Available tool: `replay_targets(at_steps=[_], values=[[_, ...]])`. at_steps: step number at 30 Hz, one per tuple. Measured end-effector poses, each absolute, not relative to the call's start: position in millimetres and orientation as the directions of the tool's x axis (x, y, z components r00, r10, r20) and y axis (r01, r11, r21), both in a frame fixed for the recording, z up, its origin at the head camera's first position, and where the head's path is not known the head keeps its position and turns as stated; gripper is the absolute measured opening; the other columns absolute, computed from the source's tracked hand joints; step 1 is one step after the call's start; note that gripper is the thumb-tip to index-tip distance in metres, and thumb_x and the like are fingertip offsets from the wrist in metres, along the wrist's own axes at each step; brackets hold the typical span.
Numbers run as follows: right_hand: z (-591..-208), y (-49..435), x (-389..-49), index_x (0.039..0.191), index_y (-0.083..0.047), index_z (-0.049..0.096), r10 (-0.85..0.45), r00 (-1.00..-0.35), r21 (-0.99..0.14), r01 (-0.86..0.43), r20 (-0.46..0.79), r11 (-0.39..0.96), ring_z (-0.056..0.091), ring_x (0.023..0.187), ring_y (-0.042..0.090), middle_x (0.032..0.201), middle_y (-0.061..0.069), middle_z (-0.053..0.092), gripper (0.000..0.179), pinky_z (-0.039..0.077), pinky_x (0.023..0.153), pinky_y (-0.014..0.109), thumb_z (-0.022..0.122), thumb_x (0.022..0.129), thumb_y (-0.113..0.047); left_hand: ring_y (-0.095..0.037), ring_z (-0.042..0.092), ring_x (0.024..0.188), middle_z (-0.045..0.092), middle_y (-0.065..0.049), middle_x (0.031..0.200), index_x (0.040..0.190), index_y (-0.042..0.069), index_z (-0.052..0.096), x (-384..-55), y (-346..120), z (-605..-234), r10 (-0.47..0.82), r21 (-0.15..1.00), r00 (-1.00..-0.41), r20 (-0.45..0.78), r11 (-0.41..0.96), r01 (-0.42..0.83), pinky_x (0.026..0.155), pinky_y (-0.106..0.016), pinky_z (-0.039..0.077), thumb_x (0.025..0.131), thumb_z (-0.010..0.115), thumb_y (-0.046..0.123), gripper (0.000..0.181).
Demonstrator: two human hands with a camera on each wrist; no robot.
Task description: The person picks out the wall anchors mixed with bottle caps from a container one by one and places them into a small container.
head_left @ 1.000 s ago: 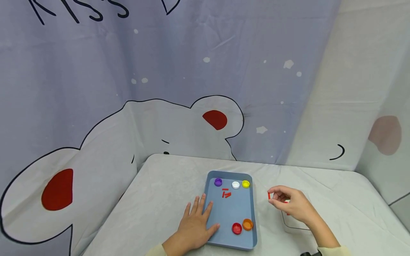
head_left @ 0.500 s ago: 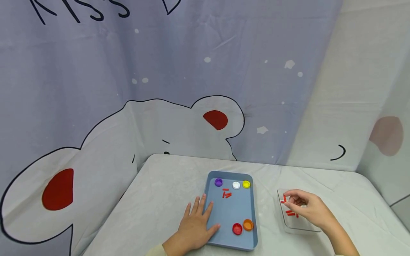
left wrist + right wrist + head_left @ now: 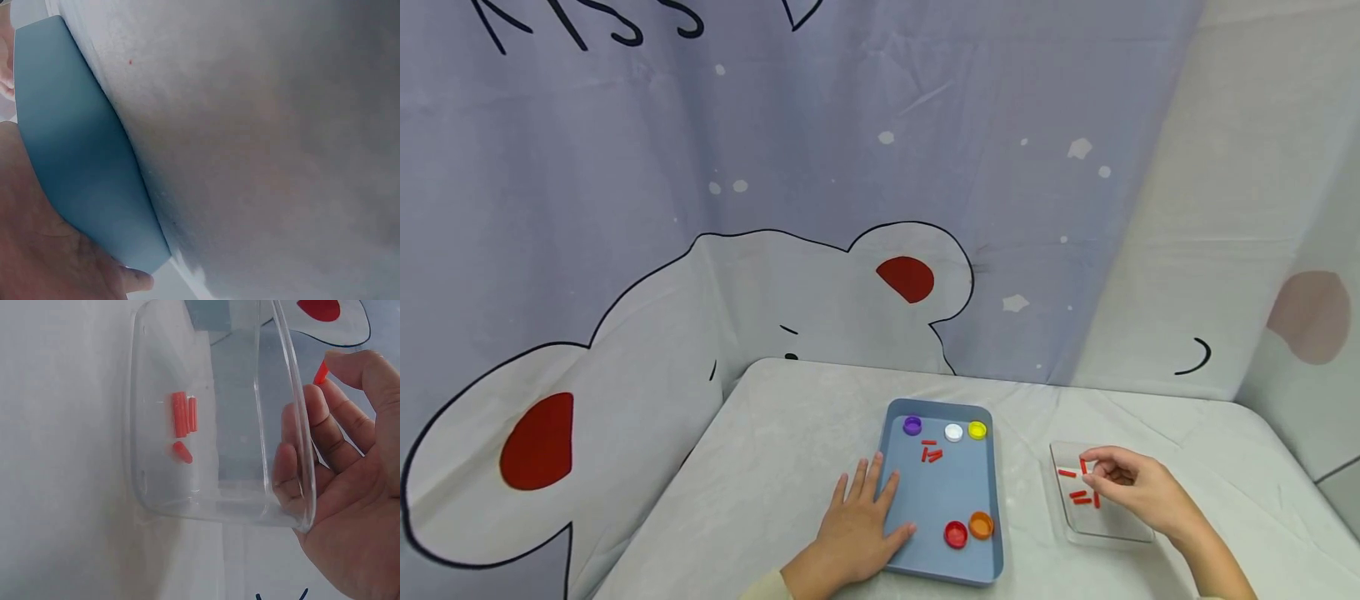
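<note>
My right hand (image 3: pixel 1138 492) pinches a small red stick (image 3: pixel 320 372) between thumb and index finger, above a clear plastic box (image 3: pixel 1112 536). Several more red sticks (image 3: pixel 180 414) lie on the box's floor. With fingers spread, my left hand (image 3: pixel 859 529) rests along the left edge of a blue-grey tray (image 3: pixel 936 492). Inside the tray, a small group of red sticks (image 3: pixel 934 456) lies toward the far end. In the left wrist view the hand lies against the tray's side wall (image 3: pixel 81 137).
A purple cap (image 3: pixel 912 426), a white cap (image 3: pixel 953 432) and a yellow cap (image 3: pixel 977 430) stand at the tray's far end. Near its front right corner are a red cap (image 3: pixel 956 535) and an orange cap (image 3: pixel 981 525). A printed curtain (image 3: pixel 820 150) hangs behind the table.
My right hand has moved right, from beside the box's left edge to over it, with the red stick still pinched. The box's sticks show more fully. My left hand has stayed in place.
</note>
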State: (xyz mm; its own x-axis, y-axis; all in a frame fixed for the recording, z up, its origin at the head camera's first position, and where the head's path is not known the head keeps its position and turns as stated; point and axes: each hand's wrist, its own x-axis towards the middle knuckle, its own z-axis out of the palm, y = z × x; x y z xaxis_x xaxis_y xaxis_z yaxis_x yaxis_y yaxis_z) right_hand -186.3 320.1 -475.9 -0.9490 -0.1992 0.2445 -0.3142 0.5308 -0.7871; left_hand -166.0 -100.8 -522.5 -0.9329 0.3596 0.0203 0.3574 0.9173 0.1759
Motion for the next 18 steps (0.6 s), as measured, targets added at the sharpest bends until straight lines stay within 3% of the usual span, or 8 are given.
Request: replay_targets(at_steps=[18], values=[[-474,317,-193,0.119,0.004,0.067,-0.212,-0.945,-0.780,-0.324,0.248,0.535,0.061,0.070,0.007,0.082,-0.003,0.065,0.032,0.050,0.063,0.022,0.075,0.091,-0.007,-0.042,0.021,0.152,0.022,-0.018,0.166,0.155,0.014,0.043,-163,-100,-514,0.366,0.207,-0.930,0.025,0.908,0.363,0.117,-0.066,0.020,0.097,0.047,0.065,0.077]])
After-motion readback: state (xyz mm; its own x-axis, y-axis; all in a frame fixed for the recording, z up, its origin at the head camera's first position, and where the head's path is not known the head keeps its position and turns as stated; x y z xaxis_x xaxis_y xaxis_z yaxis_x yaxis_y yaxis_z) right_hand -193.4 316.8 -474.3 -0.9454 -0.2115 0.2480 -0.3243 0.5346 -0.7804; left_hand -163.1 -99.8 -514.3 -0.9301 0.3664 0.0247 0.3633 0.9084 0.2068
